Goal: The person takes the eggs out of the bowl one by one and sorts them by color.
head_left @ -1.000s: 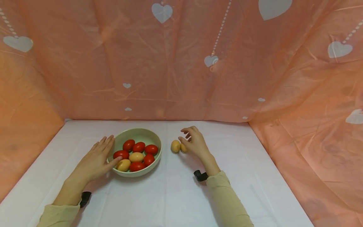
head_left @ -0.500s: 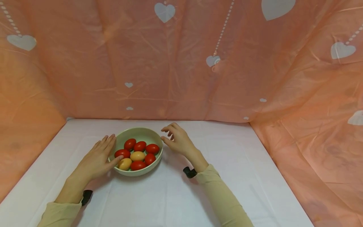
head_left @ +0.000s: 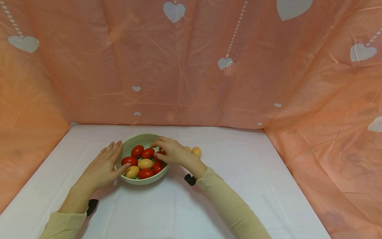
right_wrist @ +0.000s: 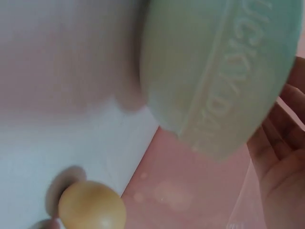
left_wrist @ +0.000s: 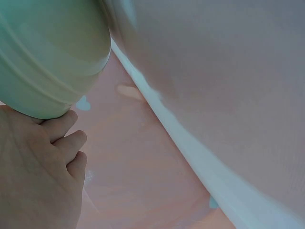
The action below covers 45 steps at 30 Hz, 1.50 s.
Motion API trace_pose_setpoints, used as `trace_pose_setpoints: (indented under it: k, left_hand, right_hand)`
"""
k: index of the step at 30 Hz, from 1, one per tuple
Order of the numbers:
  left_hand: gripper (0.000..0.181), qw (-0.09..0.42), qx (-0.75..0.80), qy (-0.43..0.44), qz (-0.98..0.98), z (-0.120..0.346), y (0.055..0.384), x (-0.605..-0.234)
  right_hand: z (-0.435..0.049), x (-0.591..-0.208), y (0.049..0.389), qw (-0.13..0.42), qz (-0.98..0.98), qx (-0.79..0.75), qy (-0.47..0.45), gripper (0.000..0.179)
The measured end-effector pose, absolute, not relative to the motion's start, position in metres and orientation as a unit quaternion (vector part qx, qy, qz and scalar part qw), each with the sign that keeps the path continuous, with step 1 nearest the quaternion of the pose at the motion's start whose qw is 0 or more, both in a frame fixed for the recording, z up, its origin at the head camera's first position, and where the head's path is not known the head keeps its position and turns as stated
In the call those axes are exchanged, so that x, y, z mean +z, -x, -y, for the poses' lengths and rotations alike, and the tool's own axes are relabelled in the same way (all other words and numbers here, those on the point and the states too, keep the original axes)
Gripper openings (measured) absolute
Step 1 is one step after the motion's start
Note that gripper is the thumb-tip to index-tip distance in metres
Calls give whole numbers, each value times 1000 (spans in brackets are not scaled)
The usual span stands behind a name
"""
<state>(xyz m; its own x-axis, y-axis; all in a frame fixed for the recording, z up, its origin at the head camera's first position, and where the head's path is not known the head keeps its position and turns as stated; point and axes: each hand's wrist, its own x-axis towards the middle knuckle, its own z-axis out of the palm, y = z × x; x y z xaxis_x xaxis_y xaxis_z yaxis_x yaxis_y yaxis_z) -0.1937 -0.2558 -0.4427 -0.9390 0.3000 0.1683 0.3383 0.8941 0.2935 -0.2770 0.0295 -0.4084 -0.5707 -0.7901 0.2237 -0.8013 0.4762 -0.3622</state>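
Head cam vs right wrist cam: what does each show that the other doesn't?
Head only: the left hand at the bowl, plus red pieces and yellow pieces inside it.
Right wrist only: raised lettering on the bowl's outer wall, partly readable as "UCKY DA".
Both: the right hand, the bowl, a yellow piece outside it, the white tabletop and the pinkish backdrop.

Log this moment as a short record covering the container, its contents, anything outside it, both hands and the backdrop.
Container: pale green bowl on a white surface, raised lettering on its side
Inside: six red egg-shaped pieces, two yellow egg-shaped pieces
Outside: two more yellow pieces to the bowl's right, one partly hidden
Left hand: fingers along the bowl's left rim
Right hand: fingers over the bowl's right side; grip unclear
Backdrop: orange-pink sheet with pale hearts
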Motion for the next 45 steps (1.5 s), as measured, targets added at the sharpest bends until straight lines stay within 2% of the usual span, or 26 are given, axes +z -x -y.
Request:
trace_pose_setpoints:
  k: [17, 31, 45]
  left_hand:
    - [92, 67, -165, 171, 969, 257, 196, -445]
    - [92, 64, -164, 170, 970, 255, 195, -443]
    - [91, 65, -164, 168, 970, 256, 194, -444]
  right_hand:
    - [0, -414, 282, -37, 828, 99, -551, 27]
    - [9, -416, 283, -68, 823, 28, -563, 39]
    - [9, -419, 281, -65, 821, 32, -566, 38]
